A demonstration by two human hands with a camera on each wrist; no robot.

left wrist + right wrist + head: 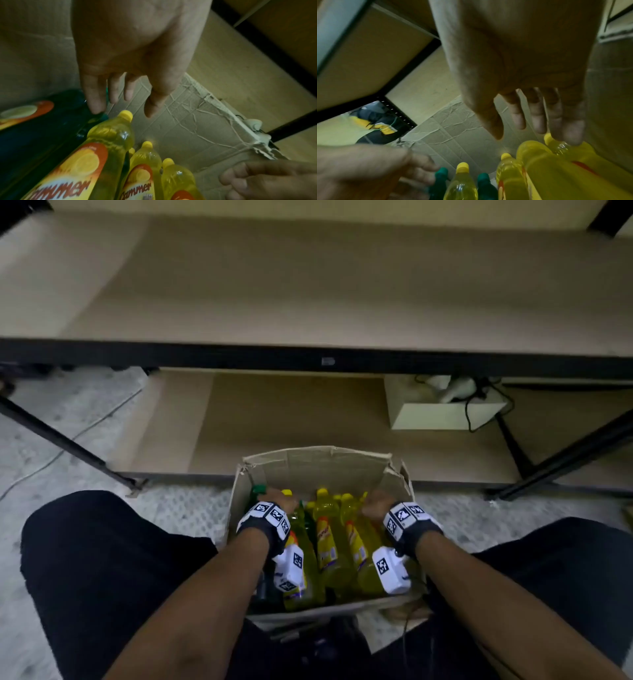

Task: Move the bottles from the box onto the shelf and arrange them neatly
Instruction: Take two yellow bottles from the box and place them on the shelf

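The cardboard box [322,463] sat on the floor at six o'clock, between the person's knees, below the bare shelf [308,285] at twelve; inside it the yellow bottles [329,539] and green bottles [440,180] leaned close together, caps toward the shelf; the left hand [279,498] hung over the green caps at nine o'clock, fingers loosely spread, holding nothing; the right hand [376,503] hovered at three o'clock, fingers relaxed, one fingertip [568,136] touching a yellow bottle's neck.
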